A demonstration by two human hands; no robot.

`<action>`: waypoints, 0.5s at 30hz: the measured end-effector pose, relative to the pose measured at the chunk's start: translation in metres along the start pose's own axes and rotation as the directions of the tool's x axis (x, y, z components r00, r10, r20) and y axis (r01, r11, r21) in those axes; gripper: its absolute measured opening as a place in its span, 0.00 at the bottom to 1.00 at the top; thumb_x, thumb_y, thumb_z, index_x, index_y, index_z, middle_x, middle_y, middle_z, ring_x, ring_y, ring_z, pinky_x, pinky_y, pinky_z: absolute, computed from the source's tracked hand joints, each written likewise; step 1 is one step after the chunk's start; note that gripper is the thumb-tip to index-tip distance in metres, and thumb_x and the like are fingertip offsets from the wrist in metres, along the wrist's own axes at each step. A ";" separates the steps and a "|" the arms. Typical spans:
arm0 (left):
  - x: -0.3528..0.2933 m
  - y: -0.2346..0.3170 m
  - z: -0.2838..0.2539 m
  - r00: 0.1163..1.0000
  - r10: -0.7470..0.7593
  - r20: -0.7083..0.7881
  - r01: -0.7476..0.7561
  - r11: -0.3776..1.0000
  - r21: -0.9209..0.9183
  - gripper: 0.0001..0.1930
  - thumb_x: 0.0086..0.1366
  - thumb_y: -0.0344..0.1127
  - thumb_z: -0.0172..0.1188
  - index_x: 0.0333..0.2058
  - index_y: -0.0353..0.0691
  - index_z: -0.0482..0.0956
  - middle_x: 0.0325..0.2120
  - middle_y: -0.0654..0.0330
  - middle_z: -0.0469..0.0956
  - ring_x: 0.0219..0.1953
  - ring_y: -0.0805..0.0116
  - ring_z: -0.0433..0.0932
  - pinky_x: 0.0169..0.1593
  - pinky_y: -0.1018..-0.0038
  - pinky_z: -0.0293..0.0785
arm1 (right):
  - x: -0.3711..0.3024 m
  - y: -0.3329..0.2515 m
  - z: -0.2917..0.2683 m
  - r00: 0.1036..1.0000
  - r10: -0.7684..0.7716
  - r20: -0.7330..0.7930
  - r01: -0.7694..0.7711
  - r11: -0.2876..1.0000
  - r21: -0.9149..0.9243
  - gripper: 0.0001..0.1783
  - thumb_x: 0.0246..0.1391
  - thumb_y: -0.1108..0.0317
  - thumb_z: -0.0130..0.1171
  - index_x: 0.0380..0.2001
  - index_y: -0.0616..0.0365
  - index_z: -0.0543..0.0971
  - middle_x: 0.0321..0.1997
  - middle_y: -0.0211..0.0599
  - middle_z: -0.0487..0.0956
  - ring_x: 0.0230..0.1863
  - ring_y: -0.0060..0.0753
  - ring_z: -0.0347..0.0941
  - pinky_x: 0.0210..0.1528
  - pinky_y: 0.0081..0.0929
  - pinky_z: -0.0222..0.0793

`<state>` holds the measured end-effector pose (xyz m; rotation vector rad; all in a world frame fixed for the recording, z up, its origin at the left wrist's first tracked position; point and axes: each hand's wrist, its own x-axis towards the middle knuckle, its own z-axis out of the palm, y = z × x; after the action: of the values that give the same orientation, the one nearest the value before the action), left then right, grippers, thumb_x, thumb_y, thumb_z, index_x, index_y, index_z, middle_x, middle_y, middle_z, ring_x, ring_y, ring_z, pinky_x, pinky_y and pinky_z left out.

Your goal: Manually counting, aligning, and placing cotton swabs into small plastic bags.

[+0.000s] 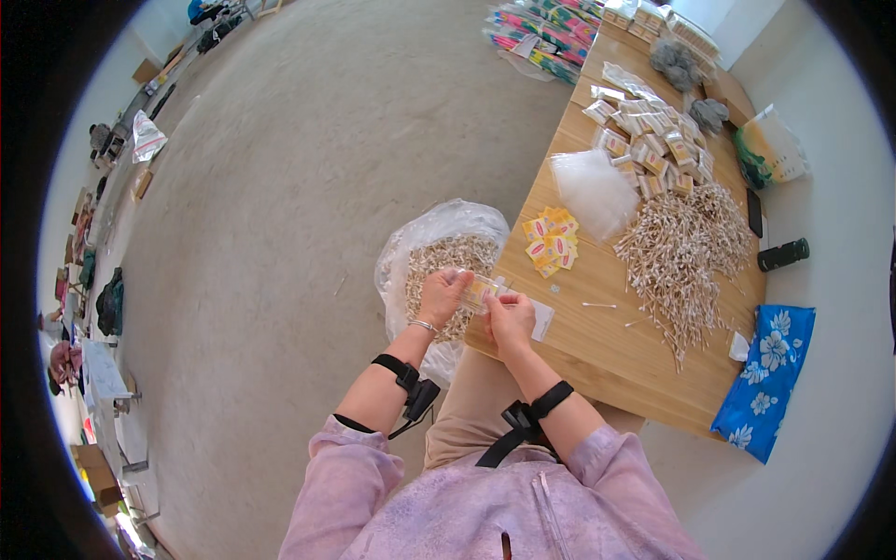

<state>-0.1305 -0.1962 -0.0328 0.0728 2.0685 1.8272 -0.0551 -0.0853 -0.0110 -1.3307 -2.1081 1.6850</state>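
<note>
Between my two hands is a small clear plastic packet [479, 293] with a yellow and white card showing through it. My left hand [442, 297] pinches its left end, and the fingers of my right hand [511, 322] close on its right end. Both hands are at the table's left edge, above a big clear bag [394, 252] full of cotton swabs. Right of them on the wooden table [597, 322] lie yellow cards [553, 245], a stack of clear empty bags [593, 191] and a large heap of loose cotton swabs [689, 252].
Filled swab packets [653, 140] pile up farther back, near grey crumpled bags [676, 61]. A dark phone [754, 213], a black cylinder [783, 255] and a blue floral package [767, 383] line the wall side. Colourful wrapped bundles [546, 37] lie on the floor beyond.
</note>
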 end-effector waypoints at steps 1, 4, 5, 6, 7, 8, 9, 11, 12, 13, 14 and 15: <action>-0.002 0.001 0.000 0.999 0.014 -0.031 -0.016 0.998 -0.052 0.14 0.61 0.40 0.62 0.21 0.37 0.77 0.16 0.70 0.72 0.20 0.83 0.64 0.23 0.79 0.61 | -0.003 0.002 -0.002 1.000 0.001 0.004 -0.001 1.000 -0.002 0.11 0.48 0.66 0.64 0.29 0.62 0.76 0.22 0.40 0.79 0.24 0.33 0.77 0.26 0.31 0.73; -0.004 0.002 -0.003 0.999 0.023 -0.038 -0.025 0.999 -0.037 0.14 0.61 0.39 0.62 0.20 0.37 0.76 0.16 0.71 0.71 0.20 0.83 0.63 0.22 0.79 0.61 | -0.013 0.003 -0.008 0.994 -0.049 0.095 0.053 0.998 -0.041 0.12 0.48 0.64 0.63 0.31 0.62 0.77 0.23 0.41 0.80 0.28 0.38 0.78 0.35 0.34 0.73; -0.004 0.002 -0.005 0.999 0.023 -0.037 -0.024 0.999 -0.038 0.14 0.61 0.39 0.62 0.20 0.37 0.76 0.16 0.71 0.71 0.20 0.83 0.63 0.22 0.79 0.61 | -0.016 0.005 -0.006 0.988 -0.116 0.101 0.123 0.990 -0.064 0.11 0.49 0.65 0.62 0.31 0.62 0.77 0.24 0.42 0.80 0.28 0.40 0.79 0.36 0.35 0.73; -0.002 0.001 -0.006 1.000 0.010 -0.011 -0.010 1.000 0.000 0.13 0.61 0.40 0.62 0.23 0.37 0.78 0.19 0.70 0.73 0.22 0.83 0.65 0.24 0.79 0.63 | -0.016 0.009 -0.005 0.977 -0.184 0.108 0.194 0.977 -0.086 0.11 0.49 0.65 0.60 0.32 0.62 0.78 0.25 0.43 0.80 0.29 0.42 0.79 0.36 0.36 0.73; 0.000 -0.001 -0.006 1.000 -0.004 0.015 0.003 0.999 0.038 0.13 0.62 0.42 0.62 0.26 0.37 0.79 0.21 0.70 0.76 0.24 0.82 0.67 0.26 0.80 0.65 | -0.016 0.013 -0.003 0.977 -0.185 0.106 0.195 0.977 -0.085 0.11 0.49 0.65 0.60 0.32 0.62 0.78 0.25 0.43 0.80 0.29 0.42 0.79 0.36 0.36 0.73; 0.001 -0.002 -0.004 1.000 -0.002 0.017 0.001 0.999 0.037 0.13 0.62 0.42 0.62 0.26 0.37 0.79 0.21 0.70 0.76 0.24 0.82 0.67 0.26 0.80 0.65 | -0.016 0.018 -0.001 0.956 -0.280 0.088 0.289 0.951 -0.114 0.11 0.50 0.67 0.60 0.35 0.62 0.77 0.22 0.40 0.79 0.23 0.37 0.77 0.30 0.32 0.72; 0.001 -0.004 -0.002 1.000 0.016 -0.008 -0.016 1.000 -0.005 0.14 0.62 0.40 0.62 0.23 0.37 0.77 0.18 0.71 0.72 0.22 0.83 0.64 0.24 0.79 0.62 | -0.019 0.015 0.000 0.926 -0.370 0.078 0.378 0.915 -0.144 0.12 0.51 0.69 0.59 0.38 0.62 0.77 0.19 0.36 0.78 0.17 0.32 0.74 0.24 0.28 0.72; 0.001 -0.008 -0.003 0.999 0.031 -0.037 -0.033 0.998 -0.046 0.15 0.61 0.39 0.61 0.19 0.38 0.75 0.15 0.72 0.68 0.19 0.83 0.61 0.21 0.78 0.59 | -0.024 0.013 -0.004 0.930 -0.361 0.076 0.368 0.912 -0.180 0.12 0.51 0.69 0.59 0.39 0.62 0.77 0.23 0.39 0.78 0.21 0.34 0.75 0.26 0.28 0.72; 0.001 -0.008 -0.003 0.999 0.034 -0.035 -0.035 0.999 -0.034 0.15 0.61 0.39 0.61 0.19 0.38 0.75 0.15 0.72 0.69 0.19 0.83 0.62 0.21 0.78 0.60 | -0.026 0.010 -0.008 0.934 -0.352 0.066 0.358 0.908 -0.218 0.13 0.50 0.69 0.59 0.39 0.62 0.76 0.28 0.42 0.79 0.26 0.35 0.76 0.28 0.28 0.73; 0.001 -0.008 -0.002 0.999 0.036 -0.034 -0.037 0.999 -0.022 0.15 0.62 0.39 0.61 0.19 0.38 0.75 0.15 0.72 0.69 0.19 0.83 0.62 0.21 0.78 0.60 | -0.025 0.013 -0.011 0.934 -0.352 0.065 0.357 0.908 -0.219 0.13 0.50 0.69 0.59 0.39 0.62 0.76 0.28 0.42 0.79 0.26 0.35 0.76 0.28 0.28 0.73; 0.001 -0.007 -0.001 0.999 0.036 -0.033 -0.037 0.999 -0.023 0.15 0.62 0.39 0.61 0.19 0.38 0.75 0.15 0.72 0.69 0.19 0.83 0.62 0.21 0.78 0.60 | -0.025 0.018 -0.015 0.902 -0.422 0.095 0.431 0.861 -0.271 0.16 0.49 0.69 0.59 0.43 0.61 0.75 0.37 0.45 0.77 0.35 0.38 0.75 0.35 0.31 0.72; 0.002 -0.006 0.000 0.999 0.037 -0.025 -0.038 0.999 -0.039 0.15 0.62 0.39 0.61 0.19 0.38 0.76 0.16 0.71 0.70 0.19 0.83 0.63 0.21 0.78 0.61 | -0.025 0.021 -0.019 0.864 -0.487 0.127 0.500 0.805 -0.319 0.20 0.49 0.68 0.60 0.46 0.60 0.74 0.47 0.47 0.74 0.45 0.42 0.73 0.41 0.35 0.71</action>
<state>-0.1306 -0.1963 -0.0388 0.0792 2.0601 1.8989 -0.0179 -0.0894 -0.0116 -0.6962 -2.5652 1.1723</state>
